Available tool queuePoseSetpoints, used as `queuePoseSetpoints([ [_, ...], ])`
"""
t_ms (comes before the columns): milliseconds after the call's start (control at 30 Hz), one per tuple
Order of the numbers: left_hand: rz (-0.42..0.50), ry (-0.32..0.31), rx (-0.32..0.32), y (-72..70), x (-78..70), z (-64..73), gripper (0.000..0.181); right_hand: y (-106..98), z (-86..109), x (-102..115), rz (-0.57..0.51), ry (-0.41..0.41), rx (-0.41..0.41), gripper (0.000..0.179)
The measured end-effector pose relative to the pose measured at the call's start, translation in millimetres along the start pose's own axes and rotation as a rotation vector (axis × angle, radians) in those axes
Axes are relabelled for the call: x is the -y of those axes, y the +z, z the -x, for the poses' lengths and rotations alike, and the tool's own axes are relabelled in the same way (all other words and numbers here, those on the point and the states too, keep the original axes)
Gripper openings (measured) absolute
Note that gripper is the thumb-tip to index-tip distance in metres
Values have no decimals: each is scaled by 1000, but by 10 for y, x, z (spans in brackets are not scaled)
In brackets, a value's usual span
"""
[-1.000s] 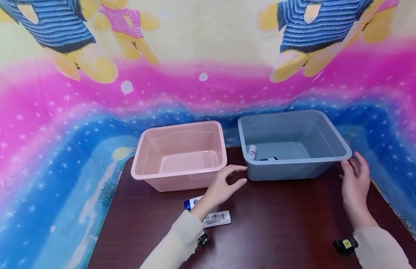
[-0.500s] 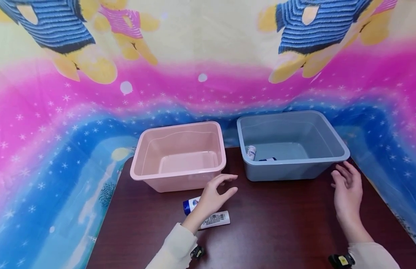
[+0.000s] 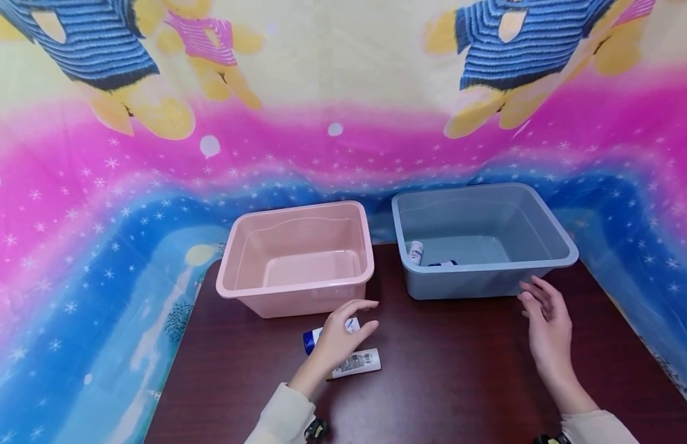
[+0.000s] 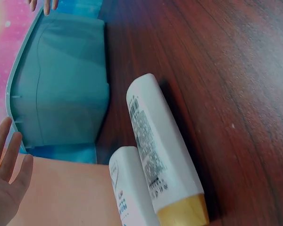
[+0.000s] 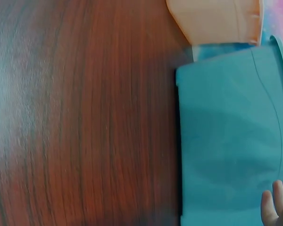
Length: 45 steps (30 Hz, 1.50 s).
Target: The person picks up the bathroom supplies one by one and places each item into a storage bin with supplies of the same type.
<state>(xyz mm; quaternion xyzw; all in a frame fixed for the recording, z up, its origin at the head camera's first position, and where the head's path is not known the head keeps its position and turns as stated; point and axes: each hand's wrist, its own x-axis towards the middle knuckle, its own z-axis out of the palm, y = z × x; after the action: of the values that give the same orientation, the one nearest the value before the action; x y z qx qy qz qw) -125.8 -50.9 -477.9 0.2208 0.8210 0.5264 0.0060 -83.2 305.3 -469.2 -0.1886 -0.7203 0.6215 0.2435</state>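
Observation:
My left hand (image 3: 333, 340) hovers over two bottles lying on the table, thumb and fingers spread apart and holding nothing. One is a white bottle with a blue cap (image 3: 310, 341), partly hidden by that hand. Closer to me lies a white bottle with a gold cap (image 4: 162, 150), its printed back label facing up. My right hand (image 3: 550, 333) is in front of the blue-grey bin (image 3: 482, 282), fingers loosely bent with nothing in them. Inside that bin's near left corner are a small white bottle (image 3: 415, 253) and a dark-blue-ended item (image 3: 443, 263), mostly hidden by the wall.
A pink bin (image 3: 299, 298) stands left of the blue-grey one, with a narrow gap between them. Both sit at the back of the dark wooden table (image 3: 443, 382). Behind them hangs a patterned cloth (image 3: 332, 154) with cartoon bears.
My right hand has come away from the blue-grey bin's near right corner, moving left and toward me. My left hand has drawn back leftward, from near the bin to above the bottles.

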Motion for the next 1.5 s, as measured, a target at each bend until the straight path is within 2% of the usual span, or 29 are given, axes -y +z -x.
queuePoseSetpoints([
  [267,-35,-3,-32,-65,31,100,35,171,140,-7,17,-80,79,40],
  [467,-59,4,-79,-105,63,154,34,305,219,30,35,-133,139,36],
  [633,-86,33,-107,-160,96,191,34,416,254,84,19,-140,197,34],
  [733,-74,29,-116,-199,124,222,34,489,270,112,9,-144,222,33],
  [1000,6,-37,-166,-279,212,323,33,660,331,138,-17,-124,275,33],
  [1067,-4,-44,-176,-287,246,347,33,698,345,142,-20,-118,290,33],
  [1100,1,-58,-180,-294,209,358,33,719,353,151,-23,-116,297,33],
  [1300,-11,-98,-158,-308,254,421,32,855,405,202,-52,-115,330,32],
  [1333,-21,-88,-153,-302,310,432,32,876,413,206,-56,-113,335,32],
  [1500,-39,-88,-149,-286,338,484,31,972,459,234,-73,-104,377,32],
])
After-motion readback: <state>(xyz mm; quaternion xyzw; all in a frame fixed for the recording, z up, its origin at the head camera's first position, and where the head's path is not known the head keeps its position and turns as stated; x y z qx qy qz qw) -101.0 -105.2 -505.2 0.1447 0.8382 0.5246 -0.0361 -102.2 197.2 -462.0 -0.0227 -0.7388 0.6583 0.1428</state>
